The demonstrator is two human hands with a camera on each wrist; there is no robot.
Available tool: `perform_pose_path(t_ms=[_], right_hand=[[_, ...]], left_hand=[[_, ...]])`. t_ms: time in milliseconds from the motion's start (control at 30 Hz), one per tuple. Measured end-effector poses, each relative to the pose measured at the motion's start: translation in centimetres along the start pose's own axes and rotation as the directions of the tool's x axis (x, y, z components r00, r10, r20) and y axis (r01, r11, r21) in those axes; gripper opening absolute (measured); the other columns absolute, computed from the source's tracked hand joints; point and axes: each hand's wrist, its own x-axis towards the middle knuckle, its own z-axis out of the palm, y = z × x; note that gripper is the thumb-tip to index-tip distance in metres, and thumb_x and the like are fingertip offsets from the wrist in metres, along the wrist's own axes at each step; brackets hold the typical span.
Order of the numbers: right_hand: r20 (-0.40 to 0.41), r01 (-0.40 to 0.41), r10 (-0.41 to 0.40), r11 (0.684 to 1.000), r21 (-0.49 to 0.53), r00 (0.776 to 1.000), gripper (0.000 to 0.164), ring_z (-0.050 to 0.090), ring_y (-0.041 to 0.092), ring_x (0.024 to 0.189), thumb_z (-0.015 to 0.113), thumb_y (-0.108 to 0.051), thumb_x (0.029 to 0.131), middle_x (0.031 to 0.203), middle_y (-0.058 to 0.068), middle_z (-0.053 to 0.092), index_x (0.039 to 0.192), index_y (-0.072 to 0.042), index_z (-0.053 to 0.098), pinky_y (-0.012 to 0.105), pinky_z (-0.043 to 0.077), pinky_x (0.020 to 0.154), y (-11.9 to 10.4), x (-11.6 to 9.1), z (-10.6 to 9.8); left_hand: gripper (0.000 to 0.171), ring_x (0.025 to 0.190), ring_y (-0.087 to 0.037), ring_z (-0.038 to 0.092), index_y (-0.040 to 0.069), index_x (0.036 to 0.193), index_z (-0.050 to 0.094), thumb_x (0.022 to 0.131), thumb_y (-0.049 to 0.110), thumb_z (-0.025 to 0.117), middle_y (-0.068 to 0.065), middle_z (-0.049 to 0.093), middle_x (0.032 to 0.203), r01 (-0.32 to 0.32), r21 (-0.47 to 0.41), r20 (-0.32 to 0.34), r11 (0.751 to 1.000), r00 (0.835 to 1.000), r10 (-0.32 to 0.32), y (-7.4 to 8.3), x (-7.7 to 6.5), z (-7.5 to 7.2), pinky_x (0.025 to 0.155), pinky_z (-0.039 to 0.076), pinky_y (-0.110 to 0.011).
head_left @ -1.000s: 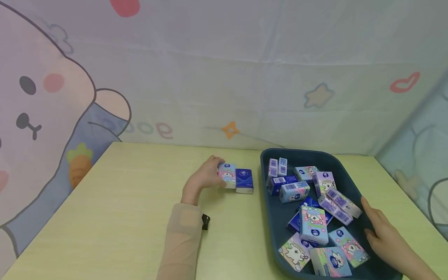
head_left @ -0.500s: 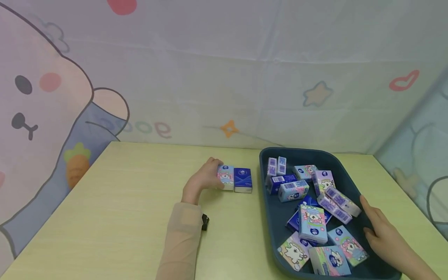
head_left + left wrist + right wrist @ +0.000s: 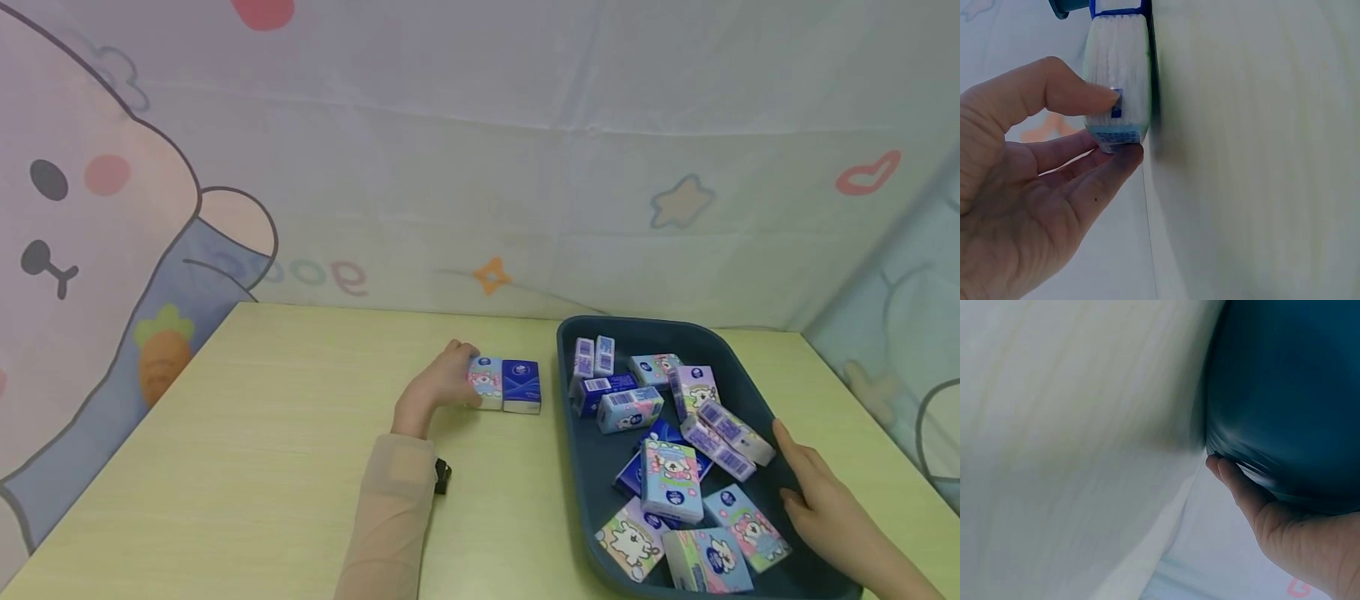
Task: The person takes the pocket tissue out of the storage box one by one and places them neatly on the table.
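Table, head view | left hand pinches light-blue tissue pack, thumb to fingers, near the 12 o'clock edge | dark-blue pack touches it at 3 o'clock | dark teal tray with jumbled packs toward 4 o'clock | right hand grips its 3 o'clock rim, thumb inside, fingers outside

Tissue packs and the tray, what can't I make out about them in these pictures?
Head view: the near rim of the tray, cut off by the bottom edge.
Head view: parts of the dark blue packs, covered by the light pack on top.
Head view: the left side of the held pack, hidden by the left hand.
Left wrist view: its print, too blurred to read.
Right wrist view: the tray's contents, hidden by its outer wall.
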Motion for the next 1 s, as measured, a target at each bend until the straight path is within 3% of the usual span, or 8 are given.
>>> perform_pose_path(t_ms=[167,333,500,667,700,900,1000], right_hand=[[0.013,-0.010,0.010,1.000,0.005,1.000,0.092,0.050,0.051,0.103,0.055,0.017,0.079,0.120,0.033,0.043,0.153,-0.001,0.004,0.059,0.045,0.075,-0.02,-0.02,-0.03],[0.000,0.001,-0.001,1.000,-0.002,1.000,0.093,0.051,0.049,0.103,0.056,0.017,0.078,0.120,0.032,0.044,0.153,-0.002,0.005,0.052,0.047,0.072,0.02,-0.06,-0.01],[-0.006,0.002,-0.002,1.000,0.001,1.000,0.093,0.051,0.050,0.103,0.056,0.017,0.078,0.119,0.032,0.044,0.153,-0.002,0.005,0.058,0.046,0.074,0.02,-0.07,0.06],[-0.010,0.004,-0.004,1.000,0.010,1.000,0.093,0.050,0.049,0.103,0.056,0.016,0.078,0.119,0.031,0.044,0.154,-0.003,0.006,0.029,0.048,0.073,0.10,-0.10,-0.01],[-0.010,0.003,-0.003,1.000,0.007,1.000,0.093,0.051,0.049,0.102,0.056,0.016,0.078,0.119,0.031,0.044,0.154,-0.003,0.007,0.028,0.047,0.072,0.09,-0.09,-0.02],[0.002,-0.006,0.006,1.000,0.001,1.000,0.092,0.051,0.050,0.103,0.055,0.016,0.078,0.120,0.032,0.043,0.153,-0.002,0.005,0.055,0.046,0.075,-0.05,-0.05,0.00],[-0.001,-0.004,0.004,1.000,-0.001,1.000,0.092,0.051,0.049,0.103,0.056,0.016,0.078,0.119,0.032,0.044,0.153,-0.002,0.006,0.052,0.047,0.074,-0.06,-0.04,0.00]], left_hand=[[0.078,0.105,-0.025,0.052,-0.003,0.141,0.039,0.069,-0.003,0.071,-0.018,0.044,0.136,0.021,-0.003,0.020,1.000,1.000,-0.021,0.07,-0.16,0.07,0.091,0.051,-0.036],[0.078,0.107,-0.025,0.051,-0.003,0.141,0.038,0.070,-0.004,0.069,-0.018,0.043,0.137,0.028,-0.005,0.020,1.000,0.999,-0.028,0.18,-0.26,0.07,0.091,0.050,-0.037],[0.080,0.109,-0.026,0.051,-0.003,0.143,0.036,0.070,-0.005,0.069,-0.018,0.042,0.139,0.035,-0.003,0.026,0.999,0.999,-0.035,0.19,-0.33,0.05,0.092,0.050,-0.037],[0.081,0.108,-0.025,0.050,-0.003,0.144,0.034,0.071,-0.004,0.068,-0.018,0.041,0.140,0.038,-0.001,0.033,0.999,0.999,-0.038,0.22,-0.35,0.02,0.089,0.050,-0.035],[0.082,0.107,-0.025,0.050,-0.003,0.145,0.034,0.071,-0.004,0.068,-0.018,0.041,0.140,0.039,0.000,0.034,0.999,0.999,-0.038,0.24,-0.35,0.01,0.088,0.050,-0.035],[0.086,0.103,-0.024,0.050,-0.001,0.146,0.032,0.068,-0.005,0.068,-0.018,0.040,0.140,0.031,0.004,0.035,1.000,0.999,-0.031,0.22,-0.34,0.00,0.079,0.049,-0.031],[0.088,0.104,-0.024,0.051,0.000,0.147,0.031,0.068,-0.004,0.069,-0.019,0.040,0.142,0.025,0.007,0.038,1.000,0.999,-0.026,0.19,-0.30,0.04,0.081,0.050,-0.032]])
